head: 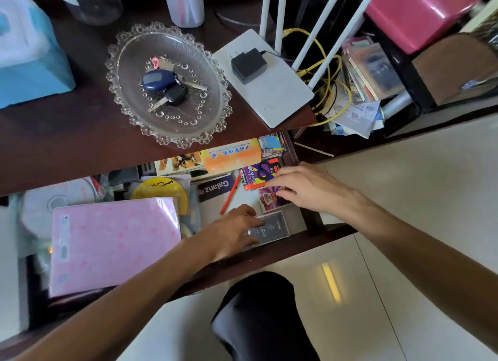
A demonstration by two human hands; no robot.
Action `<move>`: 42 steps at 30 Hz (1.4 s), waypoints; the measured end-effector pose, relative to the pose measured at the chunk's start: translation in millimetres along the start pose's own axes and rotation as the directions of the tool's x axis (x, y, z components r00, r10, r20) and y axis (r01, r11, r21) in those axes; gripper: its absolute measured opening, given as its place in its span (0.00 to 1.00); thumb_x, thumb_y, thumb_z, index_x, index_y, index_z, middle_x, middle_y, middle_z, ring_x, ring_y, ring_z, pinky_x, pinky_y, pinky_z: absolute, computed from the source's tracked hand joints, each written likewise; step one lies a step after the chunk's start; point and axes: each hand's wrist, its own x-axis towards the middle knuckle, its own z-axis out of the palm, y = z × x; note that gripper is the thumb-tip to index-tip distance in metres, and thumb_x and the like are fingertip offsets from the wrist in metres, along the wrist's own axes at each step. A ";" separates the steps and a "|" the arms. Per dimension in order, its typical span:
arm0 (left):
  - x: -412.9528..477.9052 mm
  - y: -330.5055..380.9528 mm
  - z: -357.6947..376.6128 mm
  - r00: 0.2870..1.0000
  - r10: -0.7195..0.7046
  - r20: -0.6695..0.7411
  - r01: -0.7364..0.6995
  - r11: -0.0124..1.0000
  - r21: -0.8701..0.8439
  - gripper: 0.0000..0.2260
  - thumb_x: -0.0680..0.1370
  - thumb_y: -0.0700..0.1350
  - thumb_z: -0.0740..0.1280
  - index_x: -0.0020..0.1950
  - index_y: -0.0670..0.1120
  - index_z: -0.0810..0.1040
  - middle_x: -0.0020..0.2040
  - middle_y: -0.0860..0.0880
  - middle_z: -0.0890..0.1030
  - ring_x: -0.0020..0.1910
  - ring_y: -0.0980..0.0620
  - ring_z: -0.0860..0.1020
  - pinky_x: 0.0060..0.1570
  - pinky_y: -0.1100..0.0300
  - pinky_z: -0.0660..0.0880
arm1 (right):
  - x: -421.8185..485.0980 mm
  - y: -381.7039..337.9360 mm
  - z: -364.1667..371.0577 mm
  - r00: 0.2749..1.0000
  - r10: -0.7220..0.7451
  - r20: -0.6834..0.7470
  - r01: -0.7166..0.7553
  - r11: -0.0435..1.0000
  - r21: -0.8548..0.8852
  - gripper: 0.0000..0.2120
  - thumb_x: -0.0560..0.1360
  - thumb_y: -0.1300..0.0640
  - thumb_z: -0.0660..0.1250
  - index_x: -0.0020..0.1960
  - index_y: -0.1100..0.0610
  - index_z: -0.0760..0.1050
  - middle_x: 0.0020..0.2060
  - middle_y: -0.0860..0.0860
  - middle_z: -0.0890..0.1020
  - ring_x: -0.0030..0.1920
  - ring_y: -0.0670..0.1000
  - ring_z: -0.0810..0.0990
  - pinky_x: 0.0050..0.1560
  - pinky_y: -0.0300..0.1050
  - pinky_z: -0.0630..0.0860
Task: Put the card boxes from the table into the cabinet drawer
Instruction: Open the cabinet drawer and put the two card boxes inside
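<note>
Both our hands are settling card boxes into the open wooden drawer (310, 232), lower centre.

Left hand (231, 234) fingers lie flat on the dark clear-cased card box (272, 227); right hand (301, 188) fingers apparently pinch the purple card box (269, 199), which could snag the red-and-blue box (257, 173).

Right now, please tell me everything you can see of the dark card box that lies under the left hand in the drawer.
The dark card box is a flat rectangular pack, grey-black with a pale border and a glossy, wrapped-looking face; its print is too blurred to read. It lies flat at the front right corner of the open drawer, near the drawer's front edge. The left hand rests its fingers on the box's left part. A purple card box lies just behind it.
</note>
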 end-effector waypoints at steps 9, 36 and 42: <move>13.2 11.9 -7.5 0.926 -0.357 -0.125 0.330 0.924 -0.191 0.27 0.77 0.51 0.69 0.73 0.48 0.65 0.55 0.46 0.84 0.57 0.44 0.80 0.55 0.52 0.77 | -40.9 -4.0 13.4 0.959 0.263 -0.105 -0.220 0.926 0.306 0.10 0.78 0.51 0.69 0.59 0.48 0.82 0.50 0.45 0.83 0.48 0.45 0.81 0.45 0.42 0.77; 45.4 40.2 -1.8 0.977 -0.136 -0.162 0.174 0.953 0.249 0.37 0.77 0.58 0.67 0.80 0.55 0.49 0.68 0.41 0.69 0.62 0.40 0.76 0.57 0.48 0.76 | -37.4 -1.0 13.3 0.940 0.318 -0.121 -0.258 0.899 0.354 0.13 0.83 0.56 0.62 0.62 0.51 0.82 0.55 0.49 0.86 0.53 0.48 0.82 0.53 0.47 0.81; 43.1 44.7 6.8 0.976 -0.116 -0.183 0.174 0.923 0.343 0.35 0.77 0.56 0.67 0.79 0.52 0.54 0.67 0.39 0.69 0.64 0.40 0.73 0.56 0.47 0.76 | -38.1 -3.8 13.6 0.945 0.305 -0.120 -0.247 0.904 0.348 0.12 0.83 0.56 0.62 0.62 0.53 0.81 0.54 0.49 0.85 0.53 0.47 0.81 0.52 0.44 0.80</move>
